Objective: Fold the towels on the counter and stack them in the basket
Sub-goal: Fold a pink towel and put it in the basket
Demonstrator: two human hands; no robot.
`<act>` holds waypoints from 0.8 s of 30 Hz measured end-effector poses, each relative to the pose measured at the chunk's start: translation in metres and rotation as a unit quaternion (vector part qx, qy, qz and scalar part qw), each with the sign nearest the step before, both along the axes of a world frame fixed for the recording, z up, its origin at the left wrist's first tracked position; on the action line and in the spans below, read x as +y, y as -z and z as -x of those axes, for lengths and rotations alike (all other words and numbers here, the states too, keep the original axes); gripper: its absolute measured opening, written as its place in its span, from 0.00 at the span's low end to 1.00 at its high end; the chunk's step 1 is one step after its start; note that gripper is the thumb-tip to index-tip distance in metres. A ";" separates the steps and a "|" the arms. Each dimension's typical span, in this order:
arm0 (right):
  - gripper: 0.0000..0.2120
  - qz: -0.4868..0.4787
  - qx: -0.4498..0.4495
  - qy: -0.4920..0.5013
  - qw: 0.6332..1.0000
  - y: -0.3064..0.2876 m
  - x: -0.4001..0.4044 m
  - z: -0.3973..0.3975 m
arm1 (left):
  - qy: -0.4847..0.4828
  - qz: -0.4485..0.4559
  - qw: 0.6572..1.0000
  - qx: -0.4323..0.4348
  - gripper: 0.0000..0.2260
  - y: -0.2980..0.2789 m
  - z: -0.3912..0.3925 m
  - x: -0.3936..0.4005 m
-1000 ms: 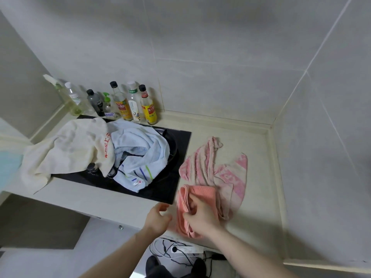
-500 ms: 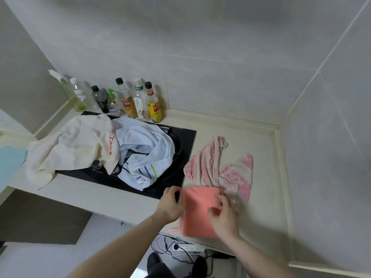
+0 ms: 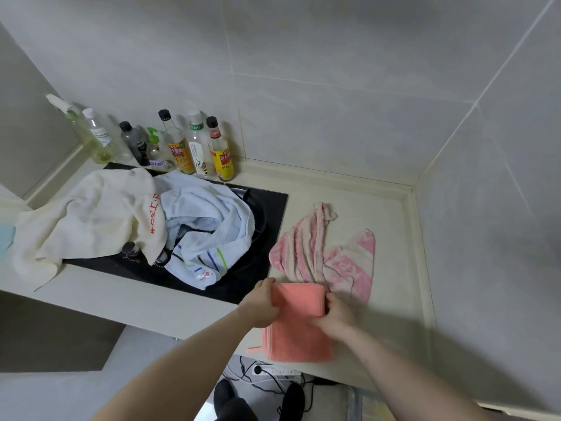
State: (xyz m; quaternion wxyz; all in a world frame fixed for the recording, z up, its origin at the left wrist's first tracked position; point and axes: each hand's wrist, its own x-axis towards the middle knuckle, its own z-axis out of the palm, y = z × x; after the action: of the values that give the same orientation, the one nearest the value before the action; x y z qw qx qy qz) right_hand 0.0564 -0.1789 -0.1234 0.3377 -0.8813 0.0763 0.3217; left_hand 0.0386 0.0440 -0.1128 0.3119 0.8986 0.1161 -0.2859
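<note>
Desk (image 3: 394,299): coral towel (image 3: 299,326) lies at the front edge, now a flat folded rectangle instead of a bunch.
Left hand (image 3: 261,305): its grip pinches the towel's left edge.
Right hand (image 3: 335,317): its grip holds the right edge.
Meaning: fold nearly finished; basket unseen.

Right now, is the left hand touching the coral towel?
Touching. The head view shows the left hand gripping the folded coral towel at its left edge, fingers curled over the cloth.
</note>
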 end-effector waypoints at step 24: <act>0.31 0.032 -0.078 -0.266 0.960 -0.003 0.025 0.040 | -0.083 -0.103 0.989 -0.061 0.10 -0.001 0.010 0.007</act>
State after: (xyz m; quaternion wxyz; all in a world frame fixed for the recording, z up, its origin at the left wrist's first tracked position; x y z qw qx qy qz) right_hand 0.0161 -0.1539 -0.1207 0.2163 -0.9026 -0.1773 0.3273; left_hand 0.0282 0.0514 -0.1114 0.2470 0.9290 0.1994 -0.1901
